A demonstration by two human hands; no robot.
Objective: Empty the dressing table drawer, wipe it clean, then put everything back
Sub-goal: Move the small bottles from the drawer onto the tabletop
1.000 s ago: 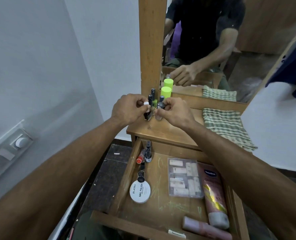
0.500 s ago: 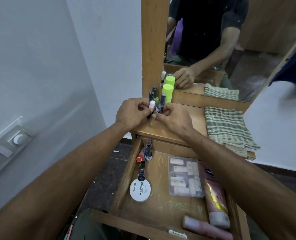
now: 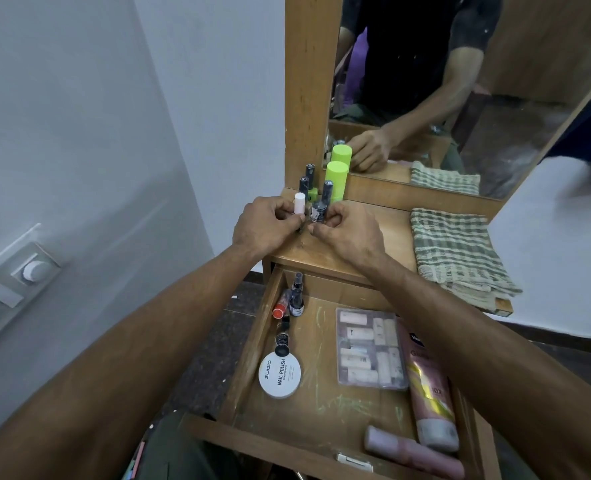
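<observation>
While small and glassy, likely light but slick and breakable: white-capped bottle [image 3: 299, 203] pinched in left hand [image 3: 264, 226], dark-capped bottle [image 3: 319, 213] pinched by right hand [image 3: 349, 233], both on the table [image 3: 366, 233]. Best taken low round the body, not the cap. Behind, 2 green tubes [image 3: 336, 180]; below, open drawer [image 3: 252, 348] half full.

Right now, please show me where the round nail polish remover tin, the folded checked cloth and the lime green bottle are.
nail polish remover tin [image 3: 279, 375], head view, middle of its white lid.
checked cloth [image 3: 456, 247], head view, centre of its top fold.
lime green bottle [image 3: 336, 176], head view, on its cap.
</observation>
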